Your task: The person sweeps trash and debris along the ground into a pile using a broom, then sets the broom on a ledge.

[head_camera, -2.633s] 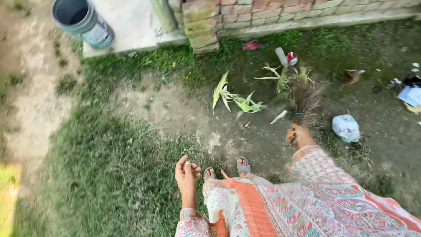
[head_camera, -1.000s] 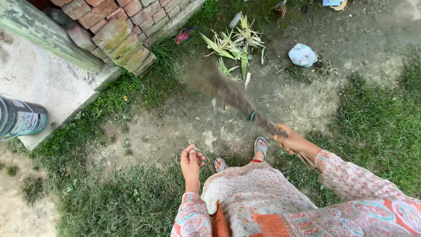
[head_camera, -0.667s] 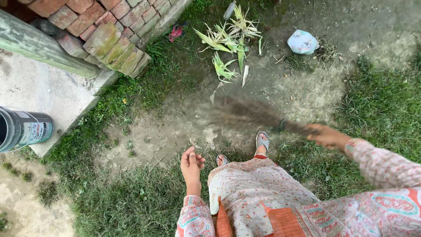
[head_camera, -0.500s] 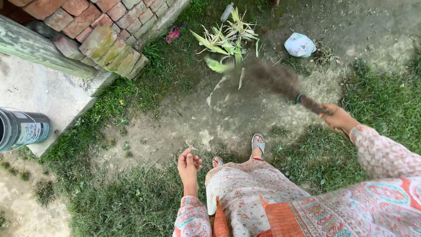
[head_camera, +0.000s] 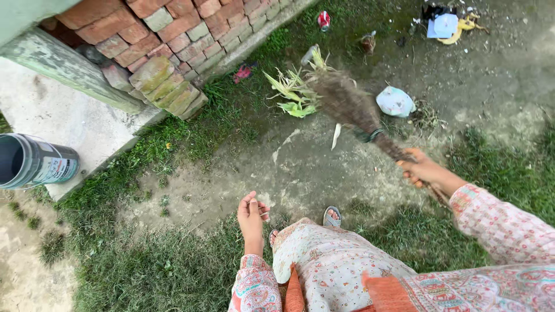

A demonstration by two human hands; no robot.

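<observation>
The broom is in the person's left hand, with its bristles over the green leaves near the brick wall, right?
Not quite. The head view shows the broom gripped in the right hand; the left hand hangs empty. Its bristles do reach the green leaves near the brick wall.

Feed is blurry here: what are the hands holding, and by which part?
The right hand grips a broom by its bound handle end; the left hand holds nothing.

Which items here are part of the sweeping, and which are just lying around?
In use:
right hand gripping the broom
green husks at the bristles
white scrap on the dirt

Lying about:
bucket on the slab
bag
bricks
far litter
left hand, empty
</observation>
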